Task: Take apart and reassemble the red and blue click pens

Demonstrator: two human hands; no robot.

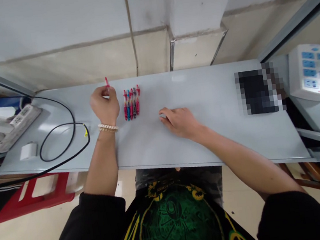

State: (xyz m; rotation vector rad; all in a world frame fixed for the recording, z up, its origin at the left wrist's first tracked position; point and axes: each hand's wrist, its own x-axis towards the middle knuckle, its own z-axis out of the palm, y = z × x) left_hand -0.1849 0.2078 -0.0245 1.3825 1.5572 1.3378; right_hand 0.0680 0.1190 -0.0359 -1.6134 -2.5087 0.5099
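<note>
My left hand (105,103) is closed around a red-topped pen (107,81), whose tip sticks up above the fingers. The lower part of that pen is hidden by the hand. Just right of it, a row of several pens (132,104) in red, blue and black lies side by side on the grey table (157,148). My right hand (179,121) rests on the tabletop to the right of the row, apart from it. Its fingers are loosely curved, with the thumb and forefinger apart, and it holds nothing that I can see.
On the left lie a black cable (60,127), a white charger plug (28,151) and a white power strip (19,124). A dark, pixelated object (258,91) sits at the right. Beyond it stands a white multi-socket block (313,72). A wall (82,63) runs behind the table.
</note>
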